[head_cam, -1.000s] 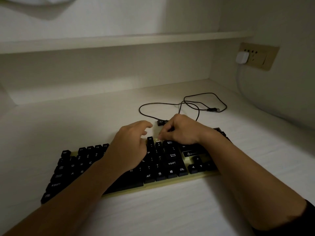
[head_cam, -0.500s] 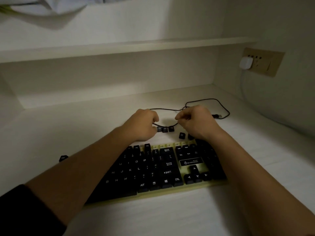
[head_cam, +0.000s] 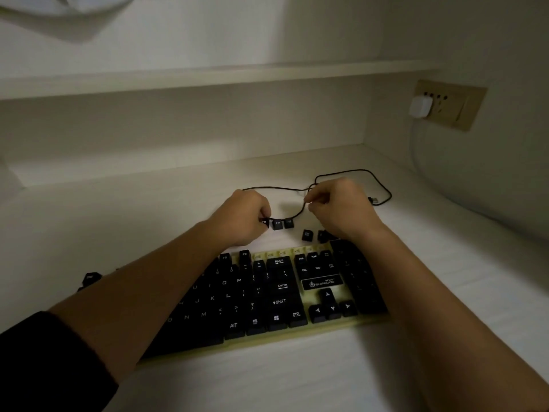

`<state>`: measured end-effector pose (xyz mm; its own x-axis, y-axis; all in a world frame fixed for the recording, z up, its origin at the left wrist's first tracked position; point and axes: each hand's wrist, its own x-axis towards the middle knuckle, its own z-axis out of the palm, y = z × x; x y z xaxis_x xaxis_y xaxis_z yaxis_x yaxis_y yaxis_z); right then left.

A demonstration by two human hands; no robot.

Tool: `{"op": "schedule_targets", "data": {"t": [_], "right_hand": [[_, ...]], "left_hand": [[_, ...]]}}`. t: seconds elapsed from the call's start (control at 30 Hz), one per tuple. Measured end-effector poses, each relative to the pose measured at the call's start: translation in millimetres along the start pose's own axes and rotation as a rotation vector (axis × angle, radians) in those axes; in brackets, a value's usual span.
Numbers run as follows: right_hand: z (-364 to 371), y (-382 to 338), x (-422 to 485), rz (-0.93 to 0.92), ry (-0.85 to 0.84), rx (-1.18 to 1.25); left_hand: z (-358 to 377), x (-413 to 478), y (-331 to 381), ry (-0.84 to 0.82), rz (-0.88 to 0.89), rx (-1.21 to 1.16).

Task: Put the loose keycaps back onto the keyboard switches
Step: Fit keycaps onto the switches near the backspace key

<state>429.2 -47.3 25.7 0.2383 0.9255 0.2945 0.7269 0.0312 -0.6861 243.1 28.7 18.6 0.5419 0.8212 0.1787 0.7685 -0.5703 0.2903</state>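
A black keyboard (head_cam: 279, 292) on a yellowish base lies in front of me. Several switches (head_cam: 282, 253) in its top row stand bare. Behind it a row of loose black keycaps (head_cam: 278, 224) lies on the desk, with two more keycaps (head_cam: 307, 235) to the right. My left hand (head_cam: 243, 217) has curled fingers and pinches the leftmost keycap (head_cam: 264, 222) of that row. My right hand (head_cam: 338, 209) hovers behind the keyboard's right end, thumb and forefinger pinched at the black cable (head_cam: 300, 211). One more keycap (head_cam: 90, 276) lies far left, beside my left forearm.
The keyboard cable loops over the white desk (head_cam: 148, 233) behind my hands and ends in a USB plug (head_cam: 374, 200). A wall socket with a white charger (head_cam: 420, 107) sits on the right wall. A shelf (head_cam: 208, 75) runs overhead.
Both hands left the keyboard's top row and moved back to the loose keycaps and the cable. My view shifted right, so the keyboard's left part now lies under my left arm.
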Motion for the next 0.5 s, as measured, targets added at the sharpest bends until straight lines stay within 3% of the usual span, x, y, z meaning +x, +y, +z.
{"op": "schedule_targets", "data": {"t": [0.3,0.5], "right_hand": [[-14.4,-1.8,0.5,0.068,0.086,0.163],[1.1,-20.6,-13.1,-0.101,-0.151,0.130]], "left_hand": [[-18.0,-20.9,1.8,0.001,-0.004,-0.085],[-30.8,-37.3,10.3,-0.113,0.039,-0.227]]}}
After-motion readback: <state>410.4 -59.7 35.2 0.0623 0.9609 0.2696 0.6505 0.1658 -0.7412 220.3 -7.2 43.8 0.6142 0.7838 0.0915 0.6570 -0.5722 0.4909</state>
